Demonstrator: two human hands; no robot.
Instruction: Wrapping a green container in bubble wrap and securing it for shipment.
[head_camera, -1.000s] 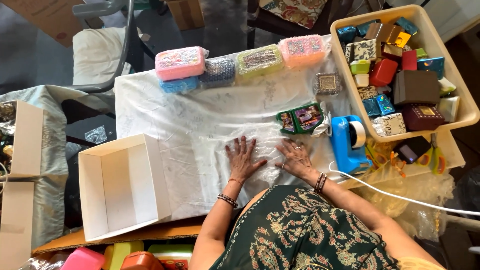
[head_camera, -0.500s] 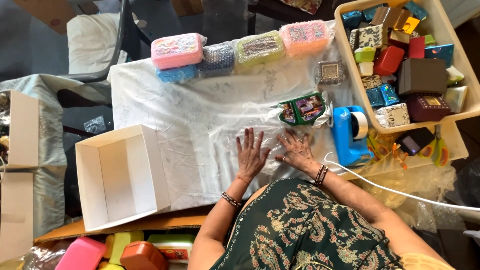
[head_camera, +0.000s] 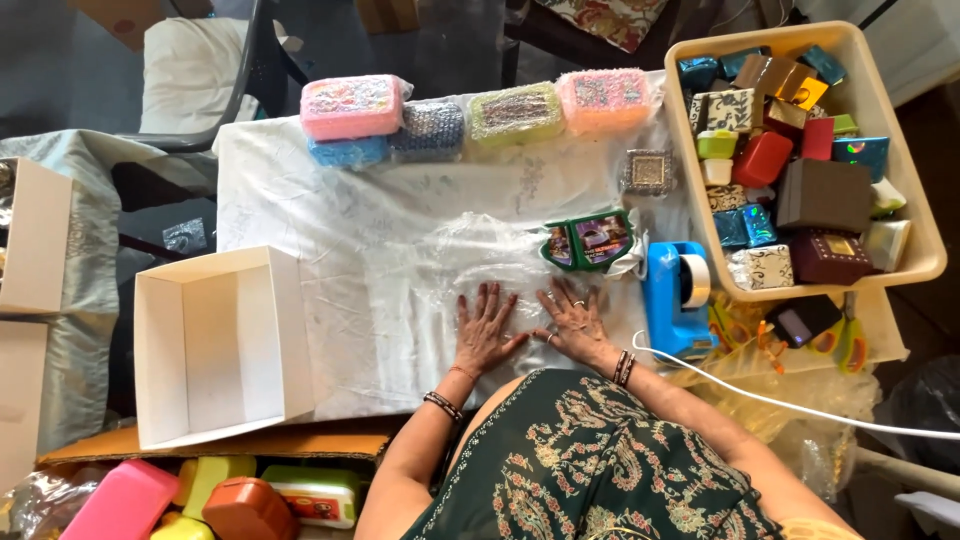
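Head view only. Hands flat at lower centre of frame: left hand (head_camera: 487, 328) and right hand (head_camera: 572, 322) lie side by side, palms down, fingers spread and pointing toward the top of the frame. Both press on a clear plastic sheet (head_camera: 470, 255) spread over the white cloth (head_camera: 330, 215); neither pinches or holds anything. Thumbs nearly meet between the hands. Sheet is crinkled and see-through, its edges hard to trace, so its long axis cannot be told for sure; it seems to run left to right across mid frame, from the hands up to the green packet (head_camera: 588, 241).

Versus half a second ago: both hands sit lower in the frame and closer to the body, same flat spread pose; the camera has also tilted, so part of that shift is the view. Green packet, blue tape dispenser (head_camera: 672, 297) and white open box (head_camera: 215, 345) keep their places on the table.

Green packet lies just above the right hand, apart from it, long axis left to right, slightly tilted. Tape dispenser stands just right of the right hand, long axis top to bottom. White open box sits at left, well apart from the left hand. Row of bubble-wrapped boxes (head_camera: 470, 112) runs along the upper edge of the cloth. Beige tray (head_camera: 905, 180) of small gift boxes fills the upper right.
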